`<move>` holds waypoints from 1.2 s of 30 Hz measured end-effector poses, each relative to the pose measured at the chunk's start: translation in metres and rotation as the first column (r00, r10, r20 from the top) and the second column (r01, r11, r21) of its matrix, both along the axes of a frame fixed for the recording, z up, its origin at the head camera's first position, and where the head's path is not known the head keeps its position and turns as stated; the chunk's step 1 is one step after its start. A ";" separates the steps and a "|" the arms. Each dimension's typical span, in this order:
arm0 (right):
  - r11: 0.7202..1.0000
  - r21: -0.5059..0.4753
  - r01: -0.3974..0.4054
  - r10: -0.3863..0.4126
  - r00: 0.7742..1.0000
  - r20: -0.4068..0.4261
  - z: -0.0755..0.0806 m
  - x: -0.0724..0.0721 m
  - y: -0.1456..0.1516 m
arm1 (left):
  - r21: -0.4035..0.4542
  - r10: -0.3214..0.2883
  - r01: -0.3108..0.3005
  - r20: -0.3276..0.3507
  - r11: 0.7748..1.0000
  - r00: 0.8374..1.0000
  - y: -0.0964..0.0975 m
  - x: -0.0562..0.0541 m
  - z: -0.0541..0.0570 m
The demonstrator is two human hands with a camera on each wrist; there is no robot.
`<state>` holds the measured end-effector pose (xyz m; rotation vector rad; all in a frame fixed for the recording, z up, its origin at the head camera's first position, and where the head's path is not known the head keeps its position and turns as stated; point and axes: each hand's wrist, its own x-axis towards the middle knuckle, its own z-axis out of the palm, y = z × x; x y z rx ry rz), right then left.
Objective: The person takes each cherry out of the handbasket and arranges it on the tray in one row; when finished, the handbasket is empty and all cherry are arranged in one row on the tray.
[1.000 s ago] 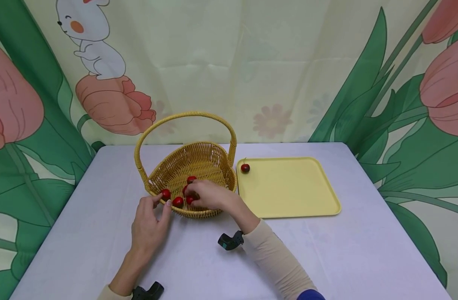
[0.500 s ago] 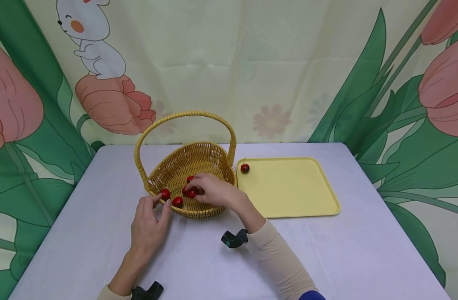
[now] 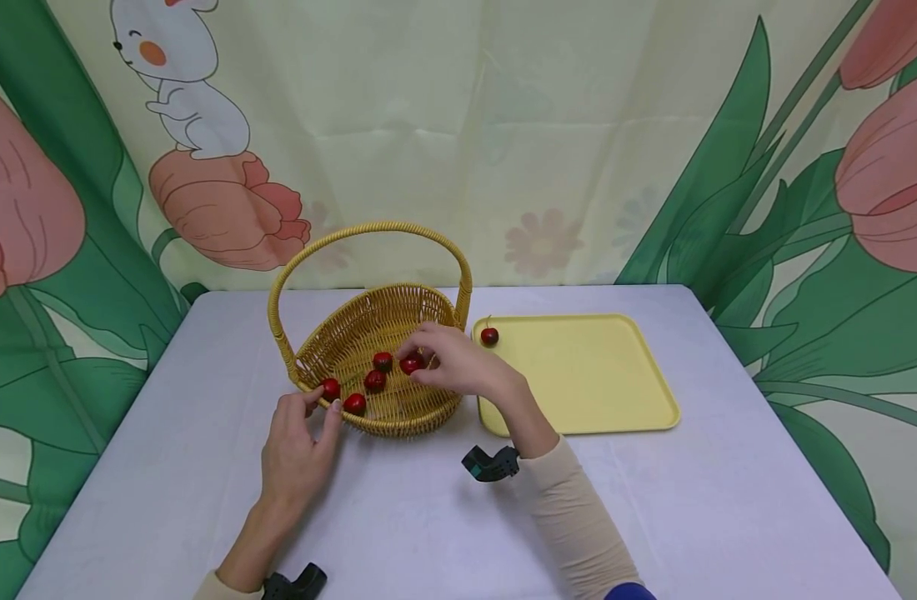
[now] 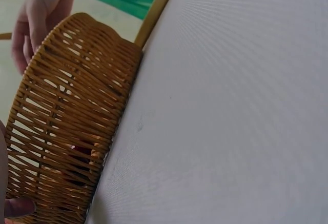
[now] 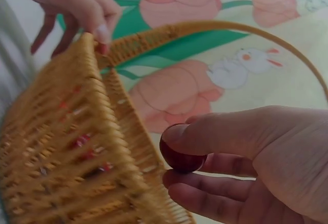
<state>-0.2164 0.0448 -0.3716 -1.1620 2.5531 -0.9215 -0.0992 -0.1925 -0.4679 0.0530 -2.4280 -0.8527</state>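
A dark red cherry [image 5: 183,155] is pinched between the thumb and fingers of my right hand [image 3: 458,358], raised inside the wicker basket's right part. My left hand [image 3: 299,446] holds the near-left rim of the wicker basket [image 3: 421,427]; in the left wrist view its thumb [image 4: 19,207] lies against the woven outside. Several more cherries rest in the basket: one [image 3: 331,389] beside the left fingertips, another [image 3: 355,404] along the near rim, and a pair [image 3: 375,381] toward the middle.
Right of the basket lies a yellow tray [image 3: 578,375], with a single stemmed cherry [image 3: 490,337] at its far-left corner. The basket's tall arched handle [image 3: 383,227] rises over it. A printed curtain [image 3: 443,150] hangs behind the white-covered table [image 3: 398,533].
My right hand has lifted a cherry from the group in the basket and moved it up and to the right. My left hand has stayed at the rim.
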 end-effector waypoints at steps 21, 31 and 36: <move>0.986 -0.131 0.099 -0.077 0.983 0.169 0.009 -0.020 0.078 | 0.006 0.002 -0.002 0.017 1.000 1.000 0.000 0.000 0.000; 0.978 -0.062 0.201 -0.184 0.959 0.215 -0.003 -0.033 0.099 | 0.003 0.007 -0.007 0.024 1.000 1.000 0.001 0.001 0.000; 0.958 -0.066 0.279 -0.257 0.938 0.235 -0.013 -0.041 0.103 | 0.010 0.010 -0.010 0.037 1.000 0.999 0.001 0.000 0.000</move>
